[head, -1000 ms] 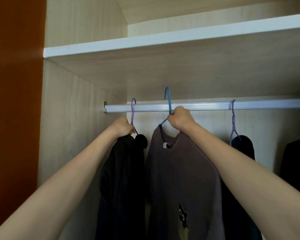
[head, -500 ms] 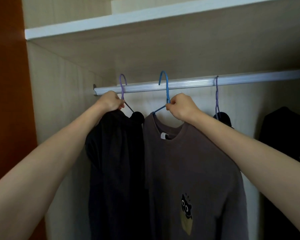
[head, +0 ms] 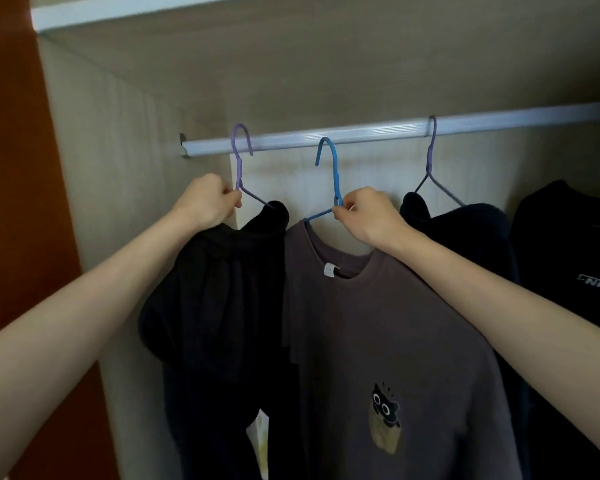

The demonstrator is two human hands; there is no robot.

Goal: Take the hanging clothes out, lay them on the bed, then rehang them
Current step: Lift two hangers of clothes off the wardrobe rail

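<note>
My left hand grips the neck of a purple hanger that carries a black garment. Its hook sits in front of the white closet rod, off it or barely over it. My right hand pinches the neck of a blue hanger holding a grey-brown t-shirt with a cat print. The blue hook hangs just below the rod, free of it. A second purple hanger with a dark garment stays hooked on the rod to the right.
A black shirt with white lettering hangs at the far right. The wardrobe's shelf runs overhead, its side wall is at left, and an orange-brown panel stands beyond it.
Both hangers have been lifted off the rod and drawn down and toward me. The view has tilted down, showing more of the clothes.
</note>
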